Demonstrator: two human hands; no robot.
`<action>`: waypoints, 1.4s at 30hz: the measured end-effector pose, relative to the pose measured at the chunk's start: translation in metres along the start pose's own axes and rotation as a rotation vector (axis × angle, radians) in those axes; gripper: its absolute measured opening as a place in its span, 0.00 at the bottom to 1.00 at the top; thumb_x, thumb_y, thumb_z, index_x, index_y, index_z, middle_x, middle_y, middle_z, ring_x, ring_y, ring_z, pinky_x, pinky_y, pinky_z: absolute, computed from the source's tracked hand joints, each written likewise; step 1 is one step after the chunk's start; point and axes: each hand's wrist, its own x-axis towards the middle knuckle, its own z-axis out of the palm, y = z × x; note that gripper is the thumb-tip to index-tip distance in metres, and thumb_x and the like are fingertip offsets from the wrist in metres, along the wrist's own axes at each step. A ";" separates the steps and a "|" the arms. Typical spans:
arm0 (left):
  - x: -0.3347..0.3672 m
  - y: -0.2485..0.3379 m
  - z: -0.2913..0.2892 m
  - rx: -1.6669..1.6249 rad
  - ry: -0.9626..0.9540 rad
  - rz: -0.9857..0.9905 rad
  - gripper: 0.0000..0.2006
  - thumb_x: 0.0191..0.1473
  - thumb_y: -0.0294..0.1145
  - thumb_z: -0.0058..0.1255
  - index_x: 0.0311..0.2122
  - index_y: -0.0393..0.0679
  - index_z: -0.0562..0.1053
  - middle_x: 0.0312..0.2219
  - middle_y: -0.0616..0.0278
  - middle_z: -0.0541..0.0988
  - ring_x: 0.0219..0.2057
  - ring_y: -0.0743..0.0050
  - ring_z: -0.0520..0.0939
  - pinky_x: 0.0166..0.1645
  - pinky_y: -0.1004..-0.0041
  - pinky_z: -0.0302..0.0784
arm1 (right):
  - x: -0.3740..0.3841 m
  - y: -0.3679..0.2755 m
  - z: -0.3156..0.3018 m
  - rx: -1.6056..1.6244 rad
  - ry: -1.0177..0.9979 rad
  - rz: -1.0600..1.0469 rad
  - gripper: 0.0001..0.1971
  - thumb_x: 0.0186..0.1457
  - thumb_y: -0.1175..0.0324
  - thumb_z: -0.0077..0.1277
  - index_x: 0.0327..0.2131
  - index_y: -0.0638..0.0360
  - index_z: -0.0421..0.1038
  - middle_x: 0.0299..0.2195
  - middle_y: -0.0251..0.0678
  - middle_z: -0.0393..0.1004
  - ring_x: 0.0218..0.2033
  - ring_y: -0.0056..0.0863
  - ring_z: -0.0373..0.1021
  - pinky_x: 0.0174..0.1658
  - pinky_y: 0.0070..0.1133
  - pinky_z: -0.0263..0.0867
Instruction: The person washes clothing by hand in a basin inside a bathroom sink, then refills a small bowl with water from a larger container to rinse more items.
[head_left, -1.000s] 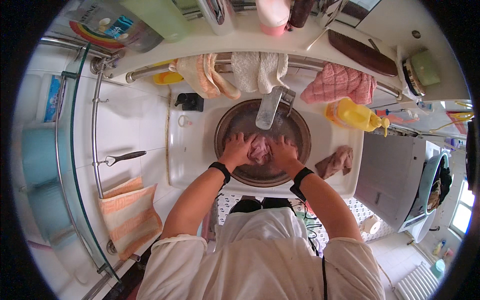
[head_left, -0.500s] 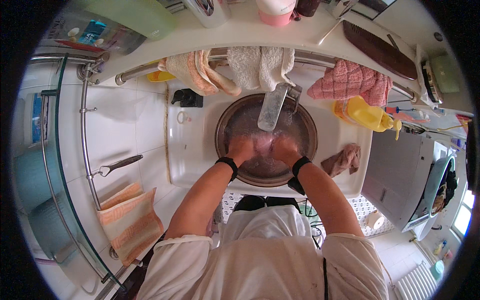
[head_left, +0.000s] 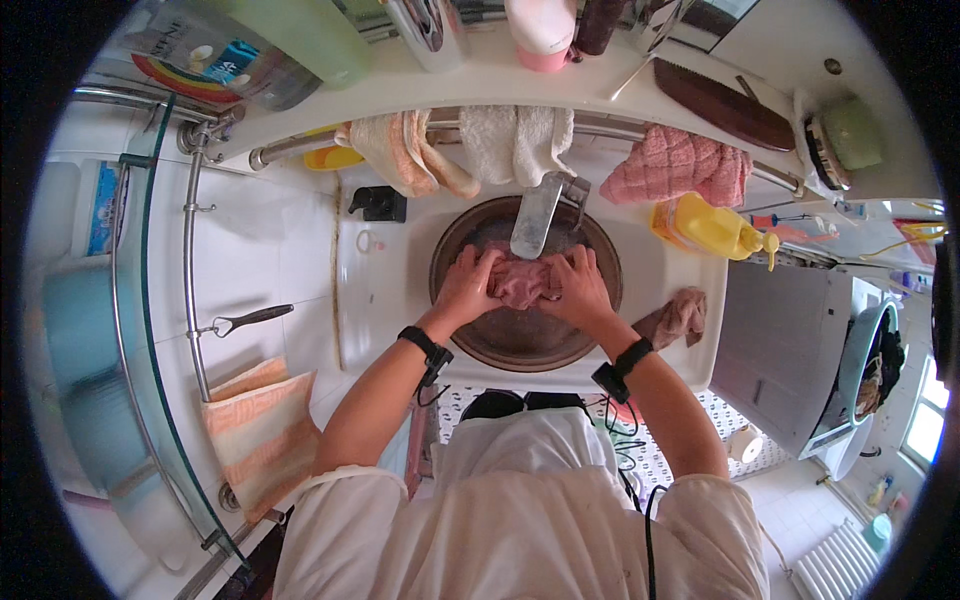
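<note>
In the head view, the left hand was closed on the left end of a bunched, dusky-pink cloth, and the right hand gripped its right end. The cloth lay crumpled between them, over the round brown basin and just in front of the faucet, whose spout pointed toward it. A black wristband circled the left wrist, and a second dark strap the right.

The basin was set in a white surface. To its right lay a crumpled brownish cloth, well apart from the hands, and behind that a yellow pump bottle leaned over on its side. A small black object sat near the surface's back left corner.

Behind the basin, an orange-and-white towel, a white towel and a pink towel hung from a metal rail. Above the rail, a dark brown comb lay on a white shelf.
</note>
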 end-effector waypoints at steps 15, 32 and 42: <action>-0.016 -0.005 0.001 0.348 0.002 0.045 0.50 0.34 0.50 0.70 0.64 0.57 0.58 0.48 0.46 0.67 0.47 0.40 0.73 0.49 0.52 0.72 | -0.009 0.019 0.015 -0.240 -0.009 0.109 0.43 0.39 0.56 0.68 0.59 0.45 0.57 0.49 0.48 0.60 0.48 0.54 0.65 0.50 0.40 0.66; 0.004 -0.008 0.048 0.396 -0.391 -0.215 0.28 0.38 0.41 0.66 0.48 0.50 0.72 0.40 0.51 0.78 0.40 0.47 0.81 0.40 0.54 0.78 | 0.025 -0.012 0.064 -0.294 -0.426 0.259 0.33 0.44 0.47 0.62 0.53 0.46 0.64 0.56 0.52 0.59 0.56 0.59 0.60 0.44 0.48 0.71; 0.000 -0.015 0.055 0.258 -0.393 -0.313 0.10 0.38 0.33 0.61 0.29 0.42 0.78 0.31 0.50 0.82 0.36 0.51 0.83 0.41 0.57 0.79 | 0.032 0.001 0.090 -0.262 -0.534 0.227 0.17 0.56 0.61 0.50 0.47 0.57 0.71 0.51 0.56 0.68 0.47 0.52 0.72 0.44 0.42 0.72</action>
